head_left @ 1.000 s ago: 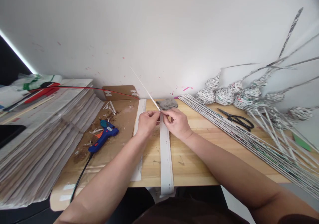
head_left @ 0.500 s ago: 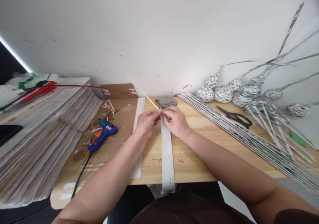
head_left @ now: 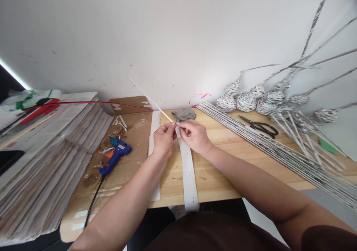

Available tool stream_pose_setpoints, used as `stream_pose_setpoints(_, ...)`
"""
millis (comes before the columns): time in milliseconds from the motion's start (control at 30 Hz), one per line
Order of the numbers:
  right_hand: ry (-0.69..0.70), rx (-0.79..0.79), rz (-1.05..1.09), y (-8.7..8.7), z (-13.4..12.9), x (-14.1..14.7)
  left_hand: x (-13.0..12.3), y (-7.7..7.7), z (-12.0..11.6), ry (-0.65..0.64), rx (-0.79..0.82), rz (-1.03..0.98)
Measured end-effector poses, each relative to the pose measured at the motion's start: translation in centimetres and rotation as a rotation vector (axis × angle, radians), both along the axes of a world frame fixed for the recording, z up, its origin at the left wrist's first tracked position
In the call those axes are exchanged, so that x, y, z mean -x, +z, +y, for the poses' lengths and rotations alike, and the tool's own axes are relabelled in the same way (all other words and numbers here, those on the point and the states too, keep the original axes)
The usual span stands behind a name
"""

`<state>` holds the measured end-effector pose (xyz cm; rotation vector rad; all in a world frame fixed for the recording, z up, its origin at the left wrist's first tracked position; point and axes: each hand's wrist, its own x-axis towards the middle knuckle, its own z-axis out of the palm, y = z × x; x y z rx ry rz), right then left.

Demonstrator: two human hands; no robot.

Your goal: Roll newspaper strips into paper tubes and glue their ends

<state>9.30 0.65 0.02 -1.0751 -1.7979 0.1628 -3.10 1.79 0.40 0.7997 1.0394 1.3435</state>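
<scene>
My left hand (head_left: 164, 138) is closed in a pinch on a thin white stick (head_left: 150, 100), which slants up and to the left toward the wall. Close beside it, my right hand (head_left: 196, 137) pinches the far end of a long white paper strip (head_left: 189, 173), near where strip and stick meet. The strip runs down across the wooden table (head_left: 217, 176) and hangs over its front edge. Fingers hide the exact contact between stick and paper. Just beyond my hands lies a crumpled grey cloth (head_left: 184, 114).
At left, a blue glue gun (head_left: 115, 158) rests on stained cardboard (head_left: 134, 165) beside a tall stack of paper strips (head_left: 55, 169). Rolled newspaper tubes (head_left: 259, 150), black scissors (head_left: 260, 127) and several woven paper shapes (head_left: 247, 101) occupy the right. A white wall (head_left: 167, 39) stands behind.
Both hands have shifted slightly left in the view, with stick and strip end still held. The strip now slants more. The whole view has also moved a little.
</scene>
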Motion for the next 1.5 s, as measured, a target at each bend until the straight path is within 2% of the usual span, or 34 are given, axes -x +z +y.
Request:
stream_pose_setpoints(233,-0.064,-0.038,-0.139,0.7,-0.3,-0.1,0.0,0.2,0.3,0.03,-0.031,0.012)
stream_pose_setpoints(467,-0.141,0.005,-0.323,0.8,-0.5,-0.1,0.0,0.2,0.1,0.018,-0.031,0.011)
stream_pose_setpoints(700,-0.089,-0.007,-0.331,0.5,-0.4,-0.3,-0.1,0.2,0.0,0.035,-0.035,-0.009)
stream_pose_setpoints(833,-0.059,0.067,-0.193,0.5,-0.4,-0.3,0.0,0.3,0.1,0.042,-0.042,-0.027)
stream_pose_setpoints(933,0.052,0.216,0.05,0.6,-0.2,-0.2,0.2,0.3,0.3,0.058,-0.061,-0.024)
stream_pose_setpoints(1000,0.153,0.374,0.248,0.7,0.0,-0.4,0.2,0.4,0.4,0.067,-0.091,-0.014)
stream_pose_setpoints(1100,0.28,0.693,0.555,1.1,0.5,-0.9,0.3,0.5,0.5,0.073,-0.121,0.029)
stream_pose_setpoints(1200,0.33,0.927,0.76,1.5,0.9,-1.5,0.2,0.4,0.4,0.07,-0.125,0.105)
stream_pose_setpoints(1300,0.33,0.973,0.778,1.6,0.9,-1.7,0.2,0.3,0.2,0.054,-0.128,0.17)
stream_pose_setpoints(1500,0.287,0.891,0.721,1.0,0.8,-1.3,0.5,0.2,0.0,-0.006,-0.092,0.146)
